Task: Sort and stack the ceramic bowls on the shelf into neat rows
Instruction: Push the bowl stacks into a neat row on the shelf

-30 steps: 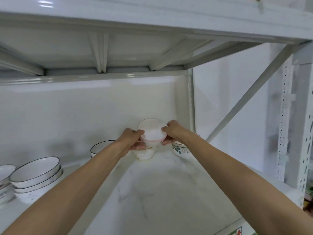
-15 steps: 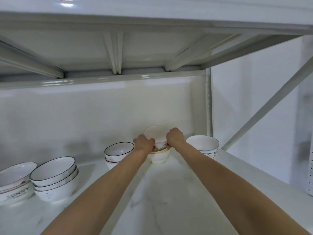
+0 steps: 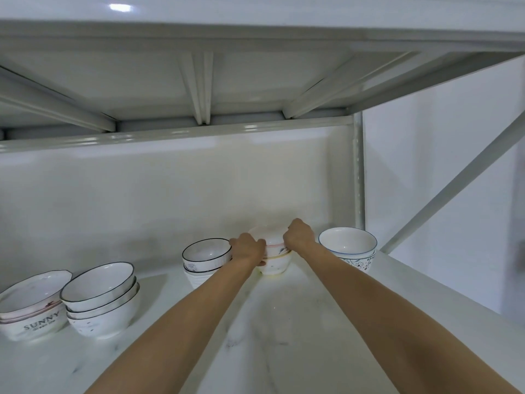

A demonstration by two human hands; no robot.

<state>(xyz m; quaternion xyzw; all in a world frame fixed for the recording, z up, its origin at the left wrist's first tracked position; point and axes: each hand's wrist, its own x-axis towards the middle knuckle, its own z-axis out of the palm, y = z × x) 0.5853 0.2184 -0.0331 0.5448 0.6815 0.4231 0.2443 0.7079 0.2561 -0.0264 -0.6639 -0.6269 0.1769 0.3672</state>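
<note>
A pink-rimmed white bowl (image 3: 273, 242) sits nested on a yellow-rimmed bowl (image 3: 275, 265) at the back of the white marbled shelf (image 3: 284, 331). My left hand (image 3: 247, 248) grips the pink-rimmed bowl's left side and my right hand (image 3: 299, 234) grips its right side. To the left stands a stack of black-rimmed bowls (image 3: 206, 255). On the right stands a blue-patterned bowl (image 3: 348, 245), stacked on another.
At the front left are a stack of several black-rimmed bowls (image 3: 102, 300) and a stack of wavy-edged bowls marked SUNNY (image 3: 32, 305). An upper shelf (image 3: 255, 81) hangs close overhead. A metal post (image 3: 358, 172) and diagonal brace (image 3: 454, 183) bound the right side.
Both hands have lowered the pink-rimmed bowl from a tilted hold down onto the yellow-rimmed bowl. The view has shifted left, showing more bowl stacks.
</note>
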